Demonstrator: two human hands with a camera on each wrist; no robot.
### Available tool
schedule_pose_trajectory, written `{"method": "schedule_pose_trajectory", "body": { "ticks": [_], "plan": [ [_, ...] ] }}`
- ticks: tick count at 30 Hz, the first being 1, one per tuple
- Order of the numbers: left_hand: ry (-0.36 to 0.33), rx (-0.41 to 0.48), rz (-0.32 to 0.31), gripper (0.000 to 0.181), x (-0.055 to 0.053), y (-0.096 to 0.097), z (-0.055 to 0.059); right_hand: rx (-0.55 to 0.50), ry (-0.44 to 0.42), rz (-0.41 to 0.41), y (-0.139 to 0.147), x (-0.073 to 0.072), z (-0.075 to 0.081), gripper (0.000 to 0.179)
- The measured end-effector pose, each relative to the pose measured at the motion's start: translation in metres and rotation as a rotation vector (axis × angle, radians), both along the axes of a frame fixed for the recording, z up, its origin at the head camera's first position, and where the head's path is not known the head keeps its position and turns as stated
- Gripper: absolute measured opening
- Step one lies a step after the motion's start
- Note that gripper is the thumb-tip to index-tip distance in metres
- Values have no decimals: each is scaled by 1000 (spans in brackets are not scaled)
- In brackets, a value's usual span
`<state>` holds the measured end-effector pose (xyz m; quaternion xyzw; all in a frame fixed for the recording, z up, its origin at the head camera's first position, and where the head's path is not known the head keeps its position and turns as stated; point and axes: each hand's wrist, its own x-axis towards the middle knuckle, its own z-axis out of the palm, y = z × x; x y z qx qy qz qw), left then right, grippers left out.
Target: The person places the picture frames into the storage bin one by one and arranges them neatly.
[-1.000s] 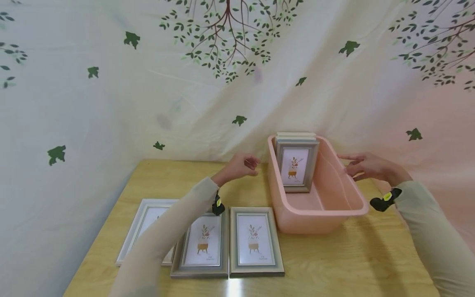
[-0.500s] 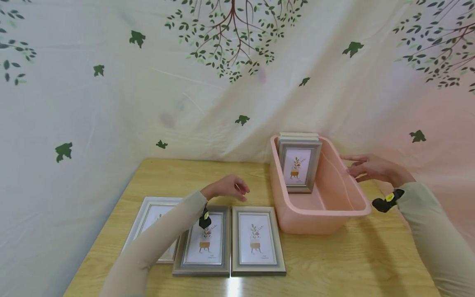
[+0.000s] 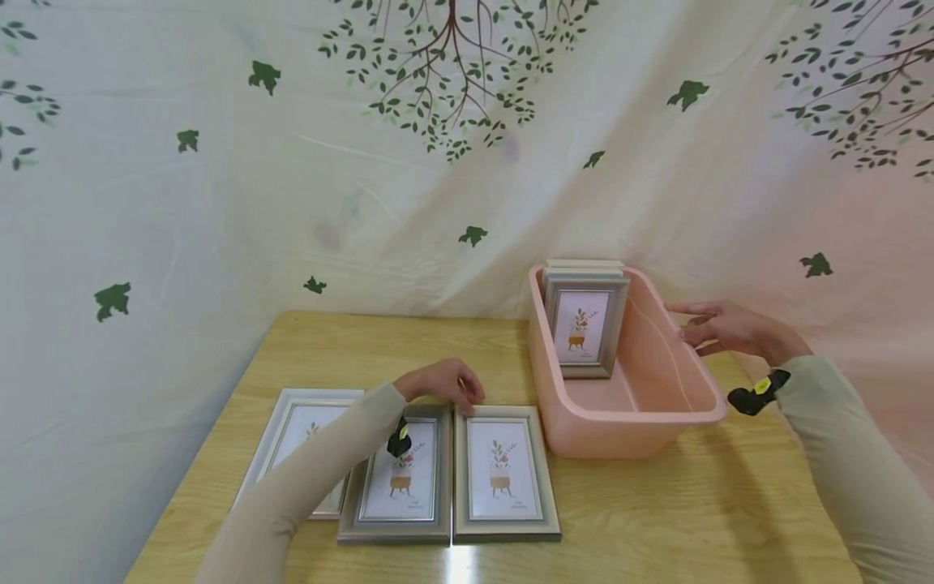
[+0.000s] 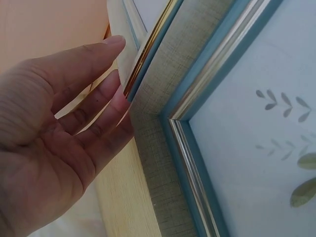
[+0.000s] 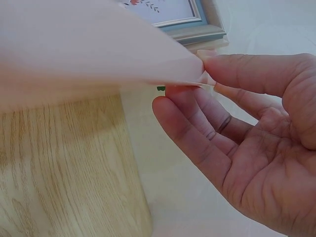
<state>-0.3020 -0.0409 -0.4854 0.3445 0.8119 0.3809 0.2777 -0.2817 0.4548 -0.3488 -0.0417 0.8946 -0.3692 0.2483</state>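
My left hand is at the top edge of the champagne picture frame, the rightmost of those lying flat. In the left wrist view its thumb and loosely bent fingers reach that edge, beside the corner of the grey picture frame. A firm grip cannot be made out. My right hand pinches the right rim of a pink plastic bin, thumb on one side and fingers on the other. Inside the bin, a silver-grey picture frame leans upright before several lighter ones.
A white picture frame lies on the left, partly under the left sleeve. All the frames lie on a wooden table. Behind it hangs a pale cloth printed with leaves and branches.
My left hand has come back from beside the bin, toward me and slightly left, down to the top edge of the champagne picture frame. My right hand keeps its place on the bin's rim.
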Motion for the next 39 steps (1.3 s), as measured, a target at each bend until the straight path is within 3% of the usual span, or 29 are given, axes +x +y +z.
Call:
{"method": "schedule_pose_trajectory", "body": {
  "ticks": [8,16,28,33,39],
  "plan": [
    [4,-22,-2,29,1,-2,-5,-18,9,15,-3,4,-2,81],
    [73,-29,49,23,1,-3,-9,-24,6,18,-4,5,-3,82],
    [120,9,60,15,-10,-3,-18,-21,-6,1,-1,4,-1,81],
    [135,-8,117,16,-12,-2,-16,-10,1,-5,-2,3,0,82],
    [180,-20,125,19,-14,1,-11,-3,17,-10,0,4,0,84]
  ]
}}
